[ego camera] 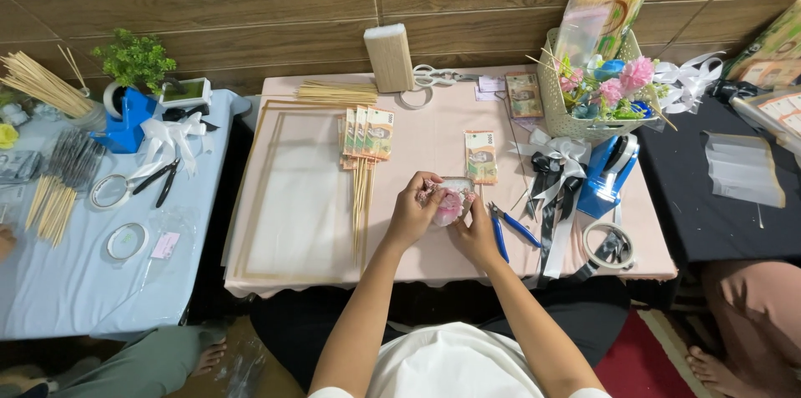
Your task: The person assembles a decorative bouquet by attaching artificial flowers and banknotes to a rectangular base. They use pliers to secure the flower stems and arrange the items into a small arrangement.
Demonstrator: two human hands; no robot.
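Centrally, above the pink table, the person's left hand and right hand both close their fingers on a folded pink banknote, held just off the surface between them. Blue-handled pliers lie just beside the right hand, and banknotes on wooden skewers lie to the left, near the left hand.
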